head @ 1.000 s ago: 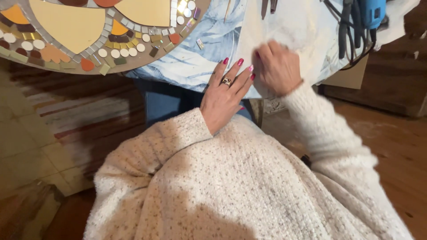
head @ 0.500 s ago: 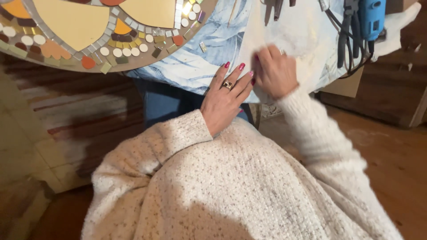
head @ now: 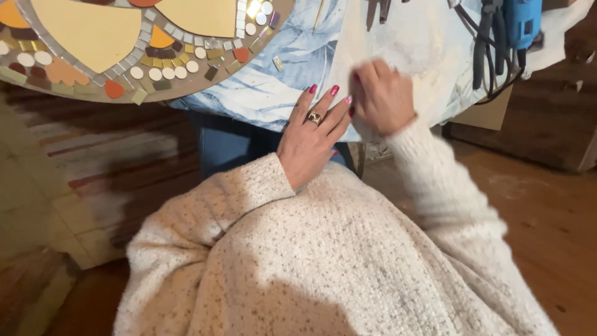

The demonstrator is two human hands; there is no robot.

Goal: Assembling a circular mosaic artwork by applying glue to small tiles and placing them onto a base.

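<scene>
My left hand (head: 311,140), with red nails and a ring, lies flat with fingers apart on the hanging edge of a cloth with a blue leaf print (head: 273,81). Just to its right, my right hand (head: 382,96) is blurred. Its fingers curl against a white sheet (head: 423,43) spread over the tabletop. Whether it grips anything is hidden. Both arms wear a white knitted sweater (head: 323,261). A round mosaic panel (head: 93,37) with yellow, orange and small round tiles lies at the top left.
A blue power tool (head: 521,22) with dark coiled cables (head: 485,56) sits at the top right on the white sheet. A small loose tile (head: 278,63) lies on the cloth. Below are a wooden floor (head: 547,205) and a striped rug (head: 93,143).
My right hand has shifted slightly up and onto the white sheet, still blurred with motion. My left hand has stayed flat in the same place.
</scene>
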